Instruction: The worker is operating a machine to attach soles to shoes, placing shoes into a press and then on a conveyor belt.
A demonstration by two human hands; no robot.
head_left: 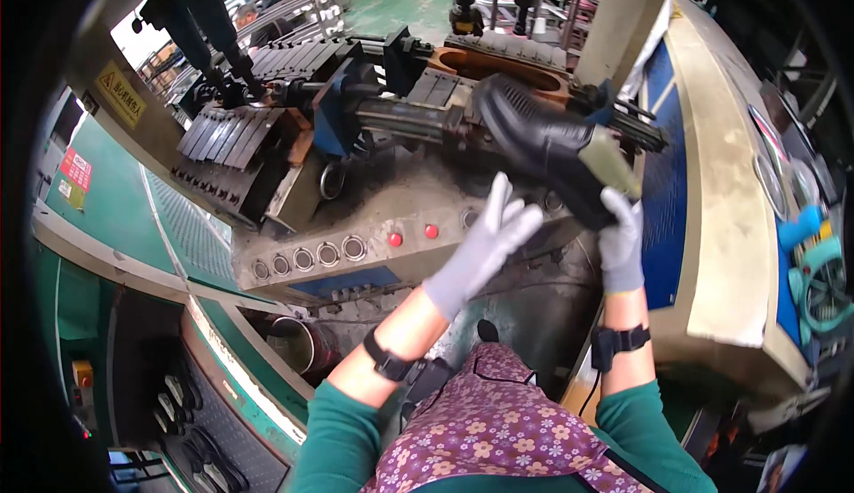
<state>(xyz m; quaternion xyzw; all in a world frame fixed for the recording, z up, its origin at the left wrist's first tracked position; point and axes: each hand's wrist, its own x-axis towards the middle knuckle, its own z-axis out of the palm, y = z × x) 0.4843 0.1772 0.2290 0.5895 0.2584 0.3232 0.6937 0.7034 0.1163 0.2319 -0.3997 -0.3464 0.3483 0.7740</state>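
A black shoe [543, 137] with an olive-green patch at its collar is held up in front of the machine, its toe pointing to the upper left. My right hand [621, 242], in a pale grey glove, grips the shoe near its heel end; part of the fingers is behind it. Just left of the shoe is my left hand [492, 242], gloved the same way, with its fingers apart and nothing in them. The press machine [400, 119], with metal clamp plates and dark cylinders, stands behind both hands.
Along the machine's front panel run several round gauges [304, 259] and two red buttons [395, 239]. A bucket [302, 343] stands at lower left, beside a rack [258, 444] bearing dark shoe soles. At right are a beige-and-blue cabinet [729, 226] and a teal fan [823, 288].
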